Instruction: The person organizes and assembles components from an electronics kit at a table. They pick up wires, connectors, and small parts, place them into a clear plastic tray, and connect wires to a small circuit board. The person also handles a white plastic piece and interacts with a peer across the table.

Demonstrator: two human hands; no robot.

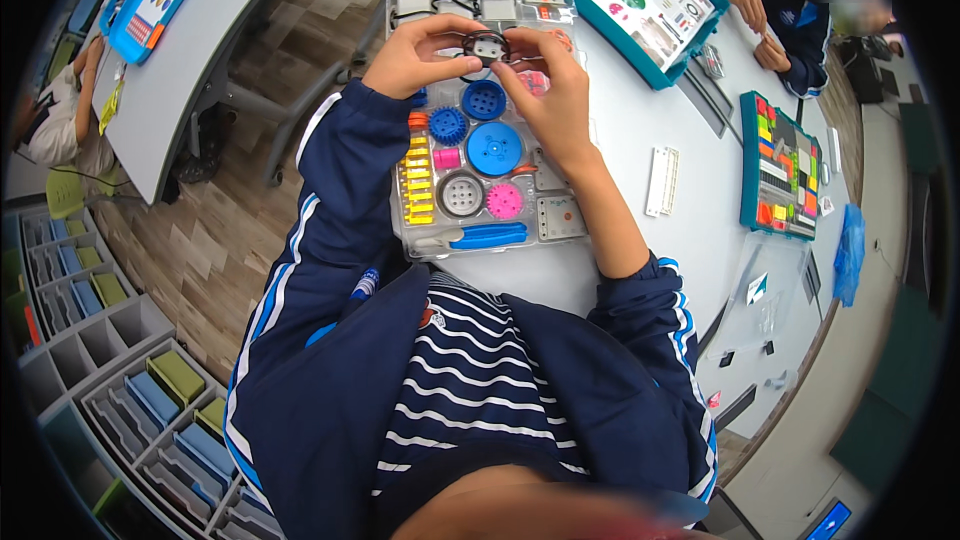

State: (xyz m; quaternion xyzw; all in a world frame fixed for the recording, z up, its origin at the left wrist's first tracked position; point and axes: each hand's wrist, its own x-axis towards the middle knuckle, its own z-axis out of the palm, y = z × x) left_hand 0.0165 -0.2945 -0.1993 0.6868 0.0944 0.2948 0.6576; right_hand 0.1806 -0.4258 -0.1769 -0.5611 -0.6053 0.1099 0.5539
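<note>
Above the far part of a clear plastic parts tray [405,240], both my hands hold a small white module with a coiled black cable [487,47]. My left hand [420,58] pinches its left side between thumb and fingers. From the right, my right hand [553,90] grips it, the thumb at its lower edge. Beneath my hands, the tray holds blue wheels [495,148], a pink gear [504,201], a grey wheel [461,195], yellow pieces [418,180] and blue strips [488,235]. More white modules with black cables [497,6] lie in its far compartments.
A teal case lid with pictured parts [635,0] lies beyond the tray, on the right. Farther right are a white perforated beam [662,182], a case of coloured blocks [780,165] and a blue plastic bag [849,255]. Another person's hands [760,30] rest at the table's far side.
</note>
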